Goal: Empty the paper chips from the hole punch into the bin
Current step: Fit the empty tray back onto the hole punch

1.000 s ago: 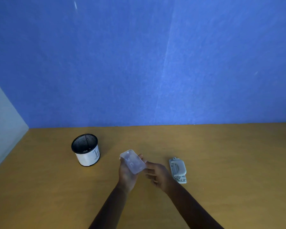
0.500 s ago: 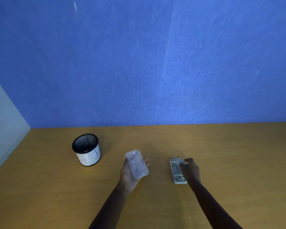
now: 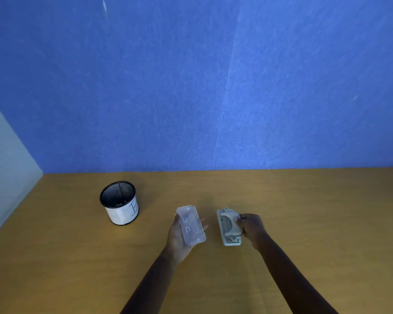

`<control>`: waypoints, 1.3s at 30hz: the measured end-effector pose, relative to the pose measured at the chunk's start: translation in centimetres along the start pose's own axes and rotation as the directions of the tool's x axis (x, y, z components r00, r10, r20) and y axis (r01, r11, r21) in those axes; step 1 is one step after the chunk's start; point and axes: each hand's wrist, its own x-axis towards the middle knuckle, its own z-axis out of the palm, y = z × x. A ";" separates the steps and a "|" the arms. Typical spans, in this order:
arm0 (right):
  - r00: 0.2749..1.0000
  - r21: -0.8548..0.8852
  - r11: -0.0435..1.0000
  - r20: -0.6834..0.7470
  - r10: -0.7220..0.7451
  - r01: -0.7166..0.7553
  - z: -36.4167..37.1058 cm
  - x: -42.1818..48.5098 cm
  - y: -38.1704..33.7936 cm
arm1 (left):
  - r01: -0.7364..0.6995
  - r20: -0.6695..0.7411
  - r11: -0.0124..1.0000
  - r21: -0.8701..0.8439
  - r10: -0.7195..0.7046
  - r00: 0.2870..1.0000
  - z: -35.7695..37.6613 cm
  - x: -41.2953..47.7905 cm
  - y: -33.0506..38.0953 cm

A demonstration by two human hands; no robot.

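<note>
My left hand (image 3: 177, 239) holds the clear plastic chip tray (image 3: 191, 225) of the hole punch, flat across the palm, above the wooden table. The grey hole punch body (image 3: 228, 227) lies on the table just to the right of it. My right hand (image 3: 251, 227) grips the punch from its right side, fingers wrapped over the handle. The bin (image 3: 120, 203), a small black mesh cup with a white paper band, stands upright to the left of the tray, a hand's width away. Pale bits show at its bottom.
The wooden table (image 3: 304, 211) runs to a blue wall (image 3: 191, 87) at the back. A pale panel (image 3: 7, 173) closes the left side, close to the bin.
My right hand left the tray, moved right and took hold of the hole punch. My left hand turned the tray a little and kept it in place.
</note>
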 end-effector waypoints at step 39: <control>0.969 0.188 0.976 0.201 -0.144 0.107 4.6 -4.7 -3.0 | -0.203 -0.011 0.908 0.366 0.223 0.975 1.8 -1.0 -0.6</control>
